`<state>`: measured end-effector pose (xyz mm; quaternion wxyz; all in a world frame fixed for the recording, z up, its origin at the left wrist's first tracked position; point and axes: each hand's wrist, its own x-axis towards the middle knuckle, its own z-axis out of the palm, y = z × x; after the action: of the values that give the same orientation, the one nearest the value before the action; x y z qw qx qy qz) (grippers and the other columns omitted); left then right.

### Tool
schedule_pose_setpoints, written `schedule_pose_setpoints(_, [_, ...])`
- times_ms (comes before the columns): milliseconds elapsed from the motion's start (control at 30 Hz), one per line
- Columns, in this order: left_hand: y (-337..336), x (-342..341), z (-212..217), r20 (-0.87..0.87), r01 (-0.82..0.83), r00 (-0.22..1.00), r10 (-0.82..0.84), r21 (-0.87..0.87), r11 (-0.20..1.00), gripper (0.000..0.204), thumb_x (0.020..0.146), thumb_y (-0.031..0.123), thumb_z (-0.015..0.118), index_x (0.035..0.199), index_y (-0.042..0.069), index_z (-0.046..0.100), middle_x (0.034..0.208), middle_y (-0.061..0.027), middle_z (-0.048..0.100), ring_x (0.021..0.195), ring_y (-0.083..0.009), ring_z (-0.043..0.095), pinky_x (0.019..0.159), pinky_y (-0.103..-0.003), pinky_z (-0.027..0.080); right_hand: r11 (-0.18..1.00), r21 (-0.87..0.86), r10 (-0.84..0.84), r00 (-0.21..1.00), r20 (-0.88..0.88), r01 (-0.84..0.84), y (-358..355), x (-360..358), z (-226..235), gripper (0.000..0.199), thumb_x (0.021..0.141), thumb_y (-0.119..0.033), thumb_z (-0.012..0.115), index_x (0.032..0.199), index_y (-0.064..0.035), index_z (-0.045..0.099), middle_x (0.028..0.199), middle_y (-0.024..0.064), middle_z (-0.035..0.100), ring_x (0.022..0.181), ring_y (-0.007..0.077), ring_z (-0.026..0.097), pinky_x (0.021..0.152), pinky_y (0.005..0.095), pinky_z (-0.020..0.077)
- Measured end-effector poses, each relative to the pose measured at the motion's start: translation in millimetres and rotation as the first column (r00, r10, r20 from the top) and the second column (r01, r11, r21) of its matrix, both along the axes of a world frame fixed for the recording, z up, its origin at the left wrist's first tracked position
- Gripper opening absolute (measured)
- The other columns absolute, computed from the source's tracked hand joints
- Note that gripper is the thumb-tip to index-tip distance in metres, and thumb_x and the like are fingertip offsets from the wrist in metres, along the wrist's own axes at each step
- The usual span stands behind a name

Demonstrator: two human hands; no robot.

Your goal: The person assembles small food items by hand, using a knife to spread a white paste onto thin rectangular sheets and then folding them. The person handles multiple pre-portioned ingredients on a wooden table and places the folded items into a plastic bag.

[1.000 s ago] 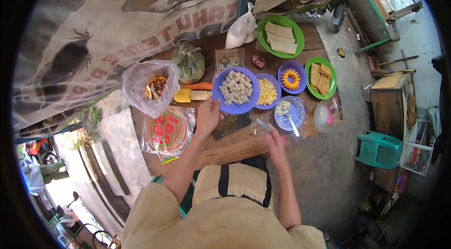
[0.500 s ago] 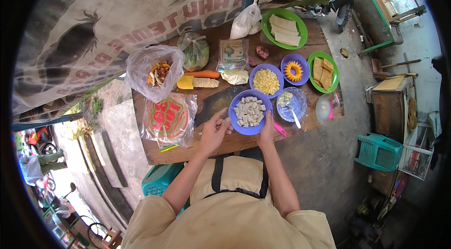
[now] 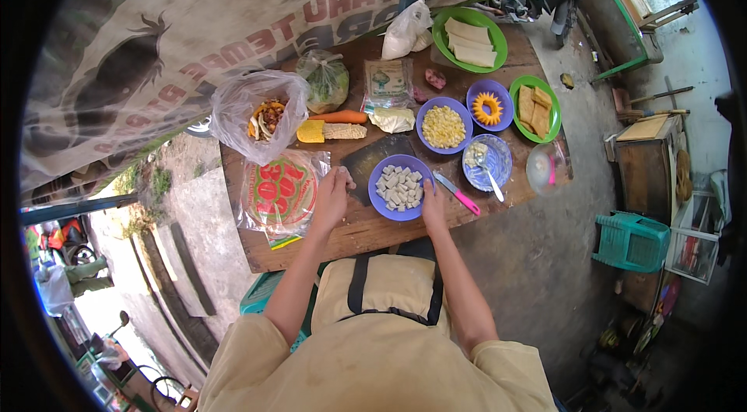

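Observation:
A purple bowl [image 3: 401,188] of white cubes stands on the wooden table [image 3: 366,229] near its front edge. My right hand [image 3: 433,206] lies against the bowl's right rim, fingers on it. My left hand [image 3: 333,196] is a little to the bowl's left, apart from it, with its fingertips at the near left corner of a dark cutting board [image 3: 372,157]. Whether it grips the board is too small to tell. A pink-handled knife [image 3: 457,194] lies just right of the bowl.
Behind are purple bowls of corn [image 3: 443,126] and a yellow ring [image 3: 489,107], a blue bowl with a spoon [image 3: 486,163], two green plates [image 3: 471,38] [image 3: 535,108], a carrot [image 3: 338,116] and plastic bags [image 3: 261,120]. A round cracker pack [image 3: 278,192] lies left. A green stool [image 3: 630,239] stands right.
The purple bowl of cubes came from the back of the table toward me, carried in both hands, and now stands near the front edge. My left hand has left it.

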<state>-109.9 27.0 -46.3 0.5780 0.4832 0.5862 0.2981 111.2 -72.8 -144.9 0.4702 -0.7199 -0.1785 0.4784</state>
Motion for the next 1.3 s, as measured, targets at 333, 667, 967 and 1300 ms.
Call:
schedule_pose_setpoints(333, [109,53,-21,-0.264,0.305,0.939,-0.221,0.34,0.889,0.024,0.094,0.024,0.069,0.097,0.0,0.068,0.091,-0.0099,0.068,0.088,-0.0213,0.068,0.081,-0.034,0.054,0.928,-0.222,0.369,0.825,0.428,-0.3,21,-9,-5,0.043,0.105,-0.041,0.047,0.109,0.0007,0.057,0.1,0.0348,0.067,0.099,0.0529,0.064,0.084,0.0581,0.0483])
schedule_pose_setpoints(667, [208,126,-88,-0.76,0.722,0.498,-0.418,0.095,0.686,0.029,0.083,0.024,0.076,0.109,0.011,0.073,0.12,-0.0155,0.062,0.119,-0.0349,0.059,0.096,-0.048,0.053,0.798,-0.329,0.6,0.708,0.371,-0.504,31,19,15,0.039,0.102,-0.039,0.052,0.113,-0.0013,0.057,0.092,0.0299,0.07,0.09,0.0517,0.067,0.079,0.0586,0.051])
schedule_pose_setpoints(967, [216,137,-102,-0.861,0.793,0.431,-0.271,0.218,0.569,0.017,0.089,0.016,0.064,0.098,0.004,0.071,0.107,-0.012,0.066,0.109,-0.0305,0.063,0.09,-0.046,0.055,0.652,-0.308,0.758,0.61,0.232,-0.693,54,59,40,0.038,0.1,-0.038,0.054,0.104,-0.0018,0.063,0.085,0.0272,0.07,0.086,0.0479,0.067,0.075,0.0578,0.0508])
schedule_pose_setpoints(1300, [222,107,-1,-0.531,0.334,0.845,0.066,0.62,0.71,0.01,0.093,0.008,0.062,0.101,0.002,0.059,0.098,-0.0163,0.064,0.091,-0.0382,0.064,0.076,-0.047,0.053,0.615,-0.289,0.779,0.509,0.367,-0.734,71,63,38,0.032,0.101,-0.031,0.054,0.097,-0.001,0.063,0.082,0.03,0.067,0.083,0.0501,0.066,0.074,0.0591,0.0504])
